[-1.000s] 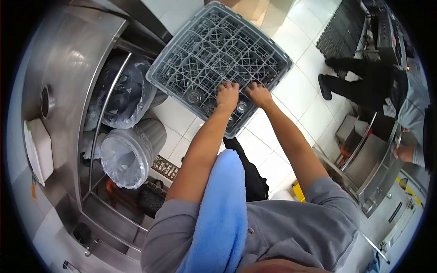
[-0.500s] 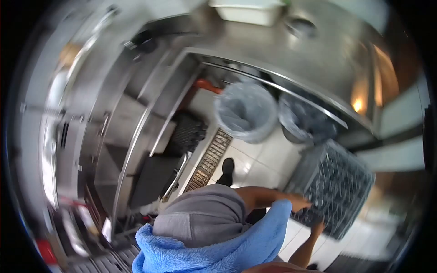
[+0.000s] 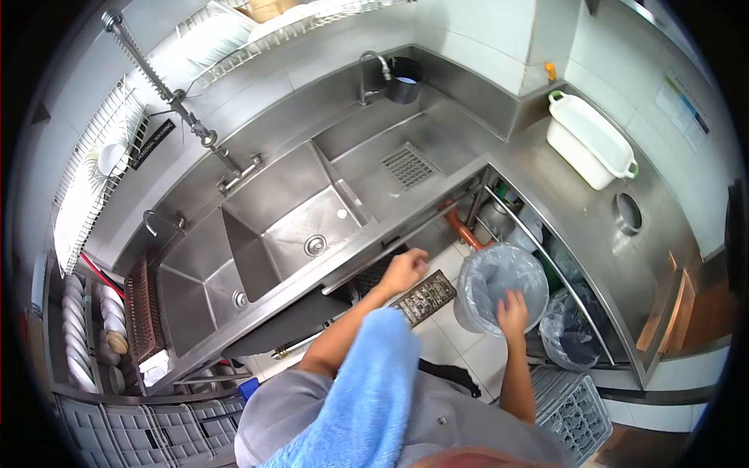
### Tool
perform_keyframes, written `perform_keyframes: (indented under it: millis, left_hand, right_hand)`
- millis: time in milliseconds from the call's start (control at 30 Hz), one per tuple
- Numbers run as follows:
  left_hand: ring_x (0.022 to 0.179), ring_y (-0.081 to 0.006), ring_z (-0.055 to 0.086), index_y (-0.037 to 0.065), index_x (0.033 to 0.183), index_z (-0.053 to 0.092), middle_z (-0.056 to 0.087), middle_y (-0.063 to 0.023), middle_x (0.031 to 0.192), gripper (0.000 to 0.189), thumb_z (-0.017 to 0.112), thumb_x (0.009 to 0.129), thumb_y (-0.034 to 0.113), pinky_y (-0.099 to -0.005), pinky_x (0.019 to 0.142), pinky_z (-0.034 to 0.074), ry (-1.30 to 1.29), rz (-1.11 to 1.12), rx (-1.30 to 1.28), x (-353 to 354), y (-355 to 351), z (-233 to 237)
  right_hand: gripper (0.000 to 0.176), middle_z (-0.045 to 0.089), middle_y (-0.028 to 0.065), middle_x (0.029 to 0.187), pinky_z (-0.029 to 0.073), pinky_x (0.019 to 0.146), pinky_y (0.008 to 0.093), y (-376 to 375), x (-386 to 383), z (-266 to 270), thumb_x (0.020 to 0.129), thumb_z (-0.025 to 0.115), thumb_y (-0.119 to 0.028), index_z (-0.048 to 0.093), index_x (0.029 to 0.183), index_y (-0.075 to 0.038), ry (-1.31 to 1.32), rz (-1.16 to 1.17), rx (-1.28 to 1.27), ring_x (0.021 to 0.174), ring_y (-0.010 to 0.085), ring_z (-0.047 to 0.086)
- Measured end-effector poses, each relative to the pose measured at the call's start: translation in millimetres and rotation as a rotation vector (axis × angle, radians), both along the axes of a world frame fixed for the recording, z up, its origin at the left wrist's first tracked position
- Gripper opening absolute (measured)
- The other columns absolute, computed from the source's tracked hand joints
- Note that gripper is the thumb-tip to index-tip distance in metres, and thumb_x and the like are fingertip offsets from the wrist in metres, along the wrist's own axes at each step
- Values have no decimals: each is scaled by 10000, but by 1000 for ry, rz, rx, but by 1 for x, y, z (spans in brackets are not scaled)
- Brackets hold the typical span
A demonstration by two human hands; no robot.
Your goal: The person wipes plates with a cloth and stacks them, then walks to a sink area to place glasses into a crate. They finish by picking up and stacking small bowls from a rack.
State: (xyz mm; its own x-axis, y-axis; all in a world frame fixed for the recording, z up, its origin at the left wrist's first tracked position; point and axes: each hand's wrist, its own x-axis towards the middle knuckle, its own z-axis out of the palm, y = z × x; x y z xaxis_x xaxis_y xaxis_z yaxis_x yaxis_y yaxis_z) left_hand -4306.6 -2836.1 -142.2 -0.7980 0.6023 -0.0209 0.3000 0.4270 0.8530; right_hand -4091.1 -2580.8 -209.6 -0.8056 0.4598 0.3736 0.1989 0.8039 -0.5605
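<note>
My left hand (image 3: 404, 271) is in the air near the front edge of the sink counter, its fingers loosely bent and empty. Over the near rim of a lined waste bin (image 3: 481, 282), my right hand (image 3: 512, 313) overlaps the clear liner in this view, fingers extended and holding nothing. To the right of my right forearm, a grey dish rack (image 3: 577, 417) with a gridded top is on the floor, partly hidden by my body. A blue fluffy towel (image 3: 355, 394) hangs over my shoulder.
A second lined bin (image 3: 573, 331) stands under the counter. Ahead are a double-basin sink (image 3: 292, 226) with a spray hose (image 3: 160, 82), a white tub (image 3: 589, 140) on the right counter, a floor grate (image 3: 425, 298), and stacked dishes (image 3: 76, 335) at left.
Both hands have come off the grey dish rack and risen toward the sink and bin. My view has turned from the floor up to the sink counter.
</note>
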Motion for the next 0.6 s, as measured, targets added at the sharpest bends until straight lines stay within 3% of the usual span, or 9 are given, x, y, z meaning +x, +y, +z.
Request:
perform_keyframes:
  millis: [67,100,167,300,467,600]
  left_hand:
    - [807,-160,640,-14,1141,590,677,-100,883,321,652,857,122,-315,747,514,-4,111,89,-26,-38,17]
    - [813,-153,630,-8,1151,587,671,-91,887,329,655,861,129,-303,749,507,21,158,133,-38,-55,24]
    - [806,-158,610,4,1184,573,647,-85,919,352,654,865,128,-281,730,497,-49,269,152,-50,-86,54]
    - [810,-151,613,-6,1197,559,640,-84,910,349,642,873,91,-277,736,496,-35,428,235,-89,-154,59]
    - [795,-139,610,-21,1169,581,662,-86,897,335,650,862,94,-271,697,490,48,705,266,-118,-183,115]
    - [810,-135,618,-31,1182,574,663,-94,933,333,645,879,87,-266,720,495,210,742,342,-149,-181,156]
  right_hand:
    - [345,577,180,968,478,731,415,-26,-104,74,800,638,-95,594,1136,-34,58,197,-121,828,375,576]
    - [361,585,174,958,485,710,394,-38,-151,98,801,650,-109,592,1149,-34,235,299,-29,779,345,586]
    - [386,607,142,948,494,705,377,-67,-227,152,787,674,-131,596,1158,-57,185,417,-198,743,291,603]
    - [405,610,143,951,487,746,405,-120,-354,265,778,690,-193,598,1151,-64,316,645,-63,827,311,598]
    - [447,617,175,1018,486,850,439,-180,-479,397,796,648,-317,599,1171,-79,457,667,150,988,356,595]
    - [463,631,210,1016,485,861,451,-215,-566,471,773,643,-331,620,1159,-75,511,661,292,1001,364,602]
